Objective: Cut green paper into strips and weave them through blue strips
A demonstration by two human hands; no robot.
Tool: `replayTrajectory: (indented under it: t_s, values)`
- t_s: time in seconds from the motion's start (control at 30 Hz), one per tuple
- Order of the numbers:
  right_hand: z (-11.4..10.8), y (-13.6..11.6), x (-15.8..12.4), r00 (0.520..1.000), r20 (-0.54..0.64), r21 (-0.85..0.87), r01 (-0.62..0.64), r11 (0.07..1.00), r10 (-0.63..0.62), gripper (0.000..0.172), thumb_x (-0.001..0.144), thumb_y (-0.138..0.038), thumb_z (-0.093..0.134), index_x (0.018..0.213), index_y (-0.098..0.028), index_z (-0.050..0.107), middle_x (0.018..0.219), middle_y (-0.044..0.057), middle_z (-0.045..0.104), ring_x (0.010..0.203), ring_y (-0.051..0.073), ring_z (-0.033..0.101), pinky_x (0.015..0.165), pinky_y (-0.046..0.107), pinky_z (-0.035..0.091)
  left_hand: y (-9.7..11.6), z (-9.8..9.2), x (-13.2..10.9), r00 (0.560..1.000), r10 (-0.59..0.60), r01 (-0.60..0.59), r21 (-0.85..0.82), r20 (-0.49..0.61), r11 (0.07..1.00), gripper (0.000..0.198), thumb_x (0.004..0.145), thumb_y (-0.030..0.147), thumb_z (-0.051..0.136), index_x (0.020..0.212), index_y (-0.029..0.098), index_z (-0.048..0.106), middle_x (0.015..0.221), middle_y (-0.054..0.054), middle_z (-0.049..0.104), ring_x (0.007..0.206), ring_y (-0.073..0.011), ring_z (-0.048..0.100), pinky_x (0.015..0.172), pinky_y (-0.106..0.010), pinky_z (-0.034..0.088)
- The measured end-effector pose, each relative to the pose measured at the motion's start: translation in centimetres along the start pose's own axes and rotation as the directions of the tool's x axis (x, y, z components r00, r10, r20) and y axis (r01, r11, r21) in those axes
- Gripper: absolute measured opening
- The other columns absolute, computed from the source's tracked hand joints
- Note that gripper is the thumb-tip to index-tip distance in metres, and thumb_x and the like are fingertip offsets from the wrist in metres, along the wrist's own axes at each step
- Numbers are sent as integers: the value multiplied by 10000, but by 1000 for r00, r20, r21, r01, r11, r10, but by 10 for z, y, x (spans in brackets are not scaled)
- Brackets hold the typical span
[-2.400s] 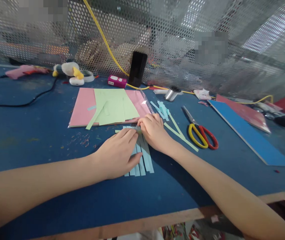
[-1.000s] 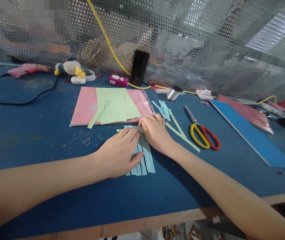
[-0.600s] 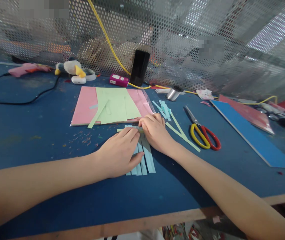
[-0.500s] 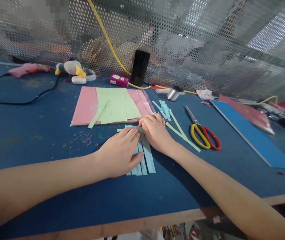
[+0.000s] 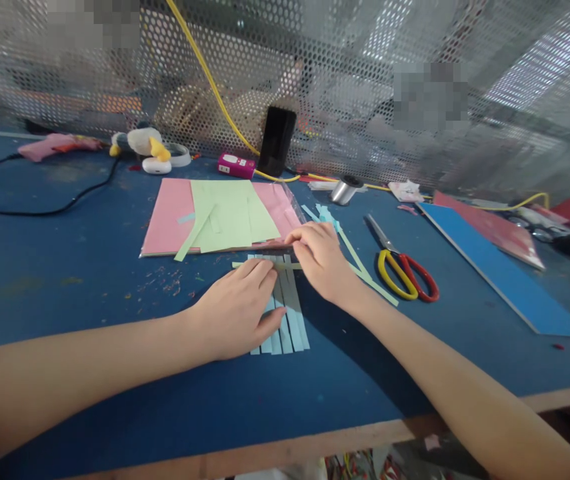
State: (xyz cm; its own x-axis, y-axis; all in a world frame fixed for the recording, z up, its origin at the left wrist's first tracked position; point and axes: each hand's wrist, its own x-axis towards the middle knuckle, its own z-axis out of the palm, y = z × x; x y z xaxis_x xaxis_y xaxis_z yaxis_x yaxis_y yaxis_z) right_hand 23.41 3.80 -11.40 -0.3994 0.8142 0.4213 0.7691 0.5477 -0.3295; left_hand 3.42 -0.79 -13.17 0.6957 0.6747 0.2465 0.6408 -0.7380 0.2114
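My left hand (image 5: pixel 242 303) lies flat on a row of light blue paper strips (image 5: pixel 292 313), fingers stretched out and thumb apart, covering their left part. A pale green paper strip (image 5: pixel 289 266) crosses the blue strips near their top, passing under my left fingertips. Just above its right end, my right hand (image 5: pixel 322 260) hovers with loosely bent fingers, a gap showing between thumb and forefinger. The green strip's far right end is hidden beneath this hand. Behind the strips are a pale green paper sheet (image 5: pixel 232 220) and pink paper (image 5: pixel 167 213) in a clear sleeve.
Scissors (image 5: pixel 405 273) with yellow and red handles lie at the right, beside loose green strips (image 5: pixel 385 293) and blue scraps (image 5: pixel 327 215). Further back are a wire spool (image 5: pixel 345 190), a phone (image 5: pixel 277 140) and a purple power socket (image 5: pixel 235 165). A blue board (image 5: pixel 505 267) lies far right.
My right hand has shifted right and away from my left fingertips, uncovering more of the green strip and the blue strips' top edge. My left hand stays in place.
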Motion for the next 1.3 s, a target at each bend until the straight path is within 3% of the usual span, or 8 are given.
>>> replayTrajectory:
  t_s: [0.2, 0.3, 0.6, 1.3]
  values:
    - [-17, 18, -6, 996, 54, -56, 79, 995, -76, 95, 895, -270, 631, 912, -249, 722, 957, 54, 714, 1031, 275, 515, 956, 469, 381, 0, -1, -1, 1000, -5, 5, -13, -15, 1000, 499, 975, 416, 408, 1341, 82, 468, 1306, -182, 541, 1246, -323, 485, 1035, -472, 451]
    - [-15, 26, -9, 987, 130, -25, 102, 994, -98, 173, 880, -319, 683, 1029, -260, 747, 1025, 61, 713, 1062, 279, 503, 957, 477, 393, 1, -2, -1, 1000, -5, 5, -6, -2, 1000, 530, 978, 420, 403, 1390, 89, 440, 1303, -179, 539, 1240, -325, 484, 1037, -477, 445]
    - [-10, 33, -13, 978, 164, -15, 129, 991, -125, 243, 892, -356, 677, 1112, -288, 752, 1083, 69, 696, 1111, 283, 472, 985, 490, 390, 2, -1, 2, 1000, -2, 2, -2, 17, 1000, 521, 982, 420, 402, 1395, 106, 457, 1300, -177, 529, 1231, -330, 484, 1009, -476, 463]
    - [-11, 29, -16, 983, 135, -40, 134, 990, -127, 237, 887, -375, 689, 1079, -252, 753, 1066, 48, 699, 1099, 279, 454, 984, 456, 380, 7, -4, 2, 1000, -7, 7, -1, 9, 1000, 540, 979, 418, 413, 1414, 101, 447, 1348, -184, 516, 1279, -336, 460, 1046, -501, 448]
